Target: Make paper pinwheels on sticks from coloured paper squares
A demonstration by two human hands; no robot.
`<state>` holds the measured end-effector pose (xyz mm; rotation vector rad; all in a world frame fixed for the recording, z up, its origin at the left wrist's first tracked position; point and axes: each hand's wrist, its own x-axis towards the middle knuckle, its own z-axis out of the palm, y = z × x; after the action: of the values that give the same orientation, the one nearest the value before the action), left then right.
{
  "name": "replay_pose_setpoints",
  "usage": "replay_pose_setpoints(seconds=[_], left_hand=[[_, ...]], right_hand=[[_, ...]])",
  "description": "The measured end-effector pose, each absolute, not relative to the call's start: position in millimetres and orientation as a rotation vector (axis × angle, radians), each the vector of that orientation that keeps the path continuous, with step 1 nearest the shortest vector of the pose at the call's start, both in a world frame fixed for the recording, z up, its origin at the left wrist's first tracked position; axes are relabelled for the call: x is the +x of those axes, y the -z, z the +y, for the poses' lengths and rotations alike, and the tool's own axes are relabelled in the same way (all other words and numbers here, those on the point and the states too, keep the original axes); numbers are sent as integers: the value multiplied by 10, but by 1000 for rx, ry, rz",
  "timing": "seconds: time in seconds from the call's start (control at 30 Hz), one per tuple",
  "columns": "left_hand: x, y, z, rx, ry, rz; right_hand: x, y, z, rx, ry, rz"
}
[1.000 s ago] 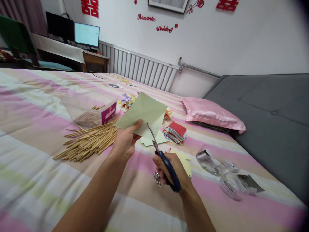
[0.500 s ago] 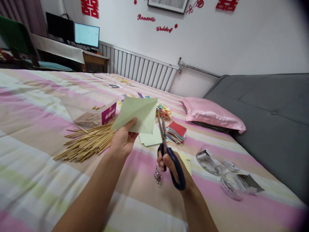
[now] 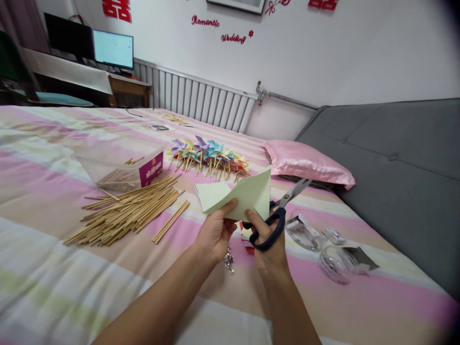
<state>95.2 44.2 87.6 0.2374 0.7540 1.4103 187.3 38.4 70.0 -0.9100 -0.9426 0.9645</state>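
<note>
My left hand (image 3: 216, 235) pinches a pale green sheet of paper (image 3: 251, 194) near its lower edge, thumb on top. Fingers of my right hand (image 3: 269, 244) touch the same sheet at its lower right, and dark-blue-handled scissors (image 3: 275, 232) are hooked in that hand. Their blades point up and to the right, away from the paper. Behind the held sheet lie pale paper squares (image 3: 212, 192). Partly covered by my hands is a stack of coloured paper (image 3: 247, 244). Small metal pieces (image 3: 229, 261) lie just below my left hand.
Wooden sticks (image 3: 124, 213) lie in a pile at the left, beside a clear plastic box (image 3: 125, 175) holding more. Farther back is a row of paper pinwheels (image 3: 206, 153). Clear tape-like rolls (image 3: 334, 266) lie at the right, and a pink pillow (image 3: 309, 163) by the grey headboard (image 3: 391, 158).
My left hand has brought the sheet right and lower. My right hand now touches it, and the scissors have swung from pointing up to pointing right. The view has shifted slightly.
</note>
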Motion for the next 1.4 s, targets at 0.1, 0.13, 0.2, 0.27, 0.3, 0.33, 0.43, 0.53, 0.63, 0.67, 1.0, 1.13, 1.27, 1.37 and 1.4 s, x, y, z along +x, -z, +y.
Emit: replay_pose_setpoints(seconds=[0.1, 0.13, 0.2, 0.27, 0.3, 0.33, 0.43, 0.53, 0.63, 0.67, 1.0, 1.13, 1.27, 1.37, 1.4], left_hand=[[885, -834, 490, 344, -1432, 868], [853, -820, 509, 398, -1444, 916], [792, -794, 541, 555, -1410, 980], [748, -779, 557, 743, -1329, 1034], [733, -777, 559, 835, -1279, 1056], [724, -778, 556, 919, -1232, 1071], [720, -797, 537, 1055, -1123, 1065], [735, -823, 520, 987, -1080, 1046], [750, -831, 527, 867, -1083, 1008], [753, -828, 534, 836, -1092, 989], [750, -805, 564, 710, -1144, 890], [749, -811, 544, 756, -1156, 885], [744, -814, 536, 814, -1250, 947], [711, -816, 552, 813, -1326, 1028], [690, -817, 563, 800, -1360, 1056]], right_hand=[[2083, -770, 413, -967, -1027, -909], [2160, -789, 425, -972, -1045, -906], [2302, -813, 449, -953, -1076, -942], [2415, -821, 470, -954, -1106, -1019], [2458, -822, 476, -966, -1104, -1055], [2492, -824, 479, -976, -1097, -1086], [2557, -840, 469, -979, -1056, -1153], [2587, -871, 453, -960, -1033, -1182], [2598, -888, 456, -958, -992, -1170], [2598, -887, 463, -967, -969, -1160], [2564, -832, 551, -1082, -745, -983], [2536, -817, 549, -1052, -717, -987], [2481, -808, 553, -1068, -677, -1011], [2429, -805, 556, -1003, -635, -1003], [2413, -805, 552, -984, -631, -1003]])
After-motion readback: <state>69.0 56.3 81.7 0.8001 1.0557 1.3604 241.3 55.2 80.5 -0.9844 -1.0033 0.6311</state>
